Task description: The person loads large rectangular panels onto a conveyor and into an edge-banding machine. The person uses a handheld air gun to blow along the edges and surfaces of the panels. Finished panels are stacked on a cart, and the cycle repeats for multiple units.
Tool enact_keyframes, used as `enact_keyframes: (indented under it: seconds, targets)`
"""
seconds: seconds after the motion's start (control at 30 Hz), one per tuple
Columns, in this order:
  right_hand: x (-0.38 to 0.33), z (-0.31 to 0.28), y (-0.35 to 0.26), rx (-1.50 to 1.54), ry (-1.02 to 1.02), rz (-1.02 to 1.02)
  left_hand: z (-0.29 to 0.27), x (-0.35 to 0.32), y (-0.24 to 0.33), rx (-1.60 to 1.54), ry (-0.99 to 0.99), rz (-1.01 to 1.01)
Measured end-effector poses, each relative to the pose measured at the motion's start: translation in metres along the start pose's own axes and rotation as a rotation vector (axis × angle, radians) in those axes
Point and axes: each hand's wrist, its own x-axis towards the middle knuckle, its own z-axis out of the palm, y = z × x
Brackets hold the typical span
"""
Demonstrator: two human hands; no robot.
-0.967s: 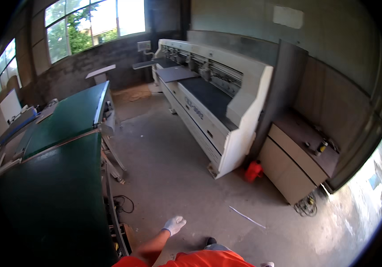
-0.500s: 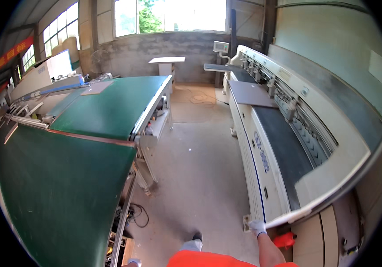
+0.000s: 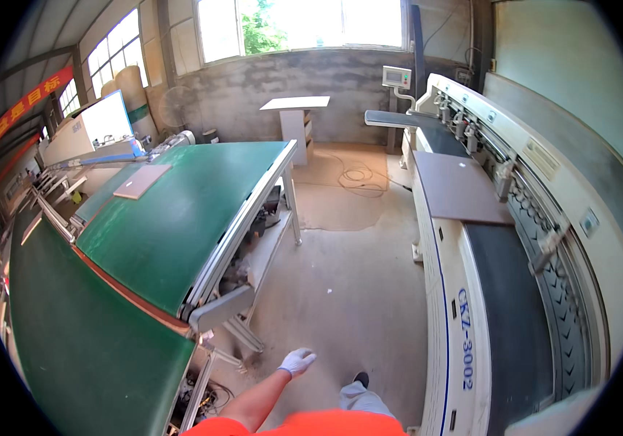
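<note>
White-gloved left hand (image 3: 298,362) hung half-curled, empty, near green belt conveyor (image 3: 180,218), white panel machine (image 3: 456,254) opposite, right hand unseen, its state I couldn't tell

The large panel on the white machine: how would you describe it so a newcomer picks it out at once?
Along the right side runs a long white machine with a dark bed. Across that bed lies a flat grey-brown panel. It looks much bigger than the small panel on the green conveyor.
</note>
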Motion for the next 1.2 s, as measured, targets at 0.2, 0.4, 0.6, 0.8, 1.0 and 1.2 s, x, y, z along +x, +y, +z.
enact_keyframes:
  seconds: [0.2,0.4,0.6,0.8,1.0,1.2]
  targets:
    - [0.114,-0.127,-0.265,0.083,0.043,-0.148,-0.024,0.037,-0.062,0.167,-0.204,-0.544]
    - [0.233,-0.219,-0.625,0.248,-0.002,-0.448,-0.040,0.060,-0.118,0.275,-0.409,-1.014]
    - [0.284,-0.240,-0.864,0.440,-0.132,-0.529,-0.138,0.341,-0.107,0.254,-0.196,-1.005]
    - [0.379,-0.279,-0.955,-0.290,0.017,-1.159,-0.245,0.757,0.004,0.121,0.103,-0.418]
    - [0.352,-0.292,-1.136,0.034,-0.113,-0.358,-0.343,1.030,0.141,-0.071,0.243,-0.077]
    - [0.425,-0.372,-1.391,0.079,-0.145,-0.345,-0.354,1.117,0.063,0.114,0.170,-0.263]
